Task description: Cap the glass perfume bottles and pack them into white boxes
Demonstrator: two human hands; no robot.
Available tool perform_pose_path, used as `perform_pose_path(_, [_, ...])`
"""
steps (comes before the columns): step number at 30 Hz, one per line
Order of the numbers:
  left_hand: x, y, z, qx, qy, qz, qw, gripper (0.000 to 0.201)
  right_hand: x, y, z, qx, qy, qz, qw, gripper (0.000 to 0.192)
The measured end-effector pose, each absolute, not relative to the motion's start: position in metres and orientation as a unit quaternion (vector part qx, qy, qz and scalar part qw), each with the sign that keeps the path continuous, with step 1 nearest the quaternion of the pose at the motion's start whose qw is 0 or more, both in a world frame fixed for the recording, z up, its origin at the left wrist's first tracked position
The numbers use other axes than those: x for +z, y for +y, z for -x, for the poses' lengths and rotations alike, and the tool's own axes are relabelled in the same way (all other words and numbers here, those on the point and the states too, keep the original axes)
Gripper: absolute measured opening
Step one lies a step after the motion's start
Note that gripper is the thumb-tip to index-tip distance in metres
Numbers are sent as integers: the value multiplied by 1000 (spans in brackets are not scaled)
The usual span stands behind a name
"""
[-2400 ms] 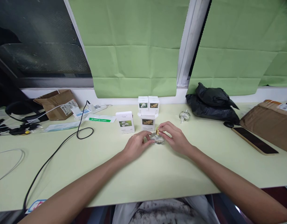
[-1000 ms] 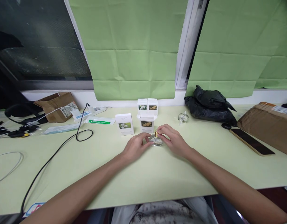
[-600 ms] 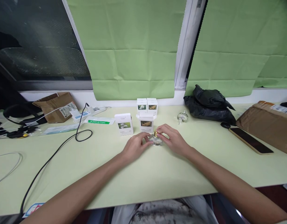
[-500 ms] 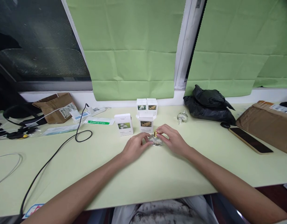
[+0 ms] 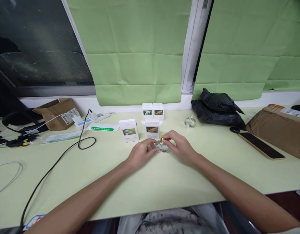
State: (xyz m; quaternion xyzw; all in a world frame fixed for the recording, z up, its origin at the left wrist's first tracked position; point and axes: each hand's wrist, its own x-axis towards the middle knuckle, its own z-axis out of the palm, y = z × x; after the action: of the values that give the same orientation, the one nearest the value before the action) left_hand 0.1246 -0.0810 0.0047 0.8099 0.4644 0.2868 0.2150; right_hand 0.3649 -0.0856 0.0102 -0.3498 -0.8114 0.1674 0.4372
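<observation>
Head view: hands (image 5: 162, 151) grip round clear-glass bottle (image 5: 162, 148), gold cap (image 5: 162, 140).

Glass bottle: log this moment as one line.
left hand: steadies glass bottle | right hand: pinches gold cap | bottle on table

From my feed, my fingers cover most of the small glass bottle (image 5: 162, 148), so I can't tell how firm either grip is. The print on the white boxes (image 5: 129, 130) is too small to read. The brown parcel (image 5: 279, 128) and the black cable (image 5: 50, 169) run off the frame edges.
</observation>
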Motion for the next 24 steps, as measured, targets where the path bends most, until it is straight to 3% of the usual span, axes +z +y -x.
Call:
perform_pose_path(6, [6,-81,-124,283,466,-811,214,38,11,-90,-364,176,-807,367,428,20])
perform_pose_path(14, [7,-79,-121,289,459,-817,193,41,10,-90,-368,193,-811,397,383,52])
perform_pose_path(24, [8,-75,-118,314,461,-815,156,39,15,-91,-371,185,-811,408,377,50])
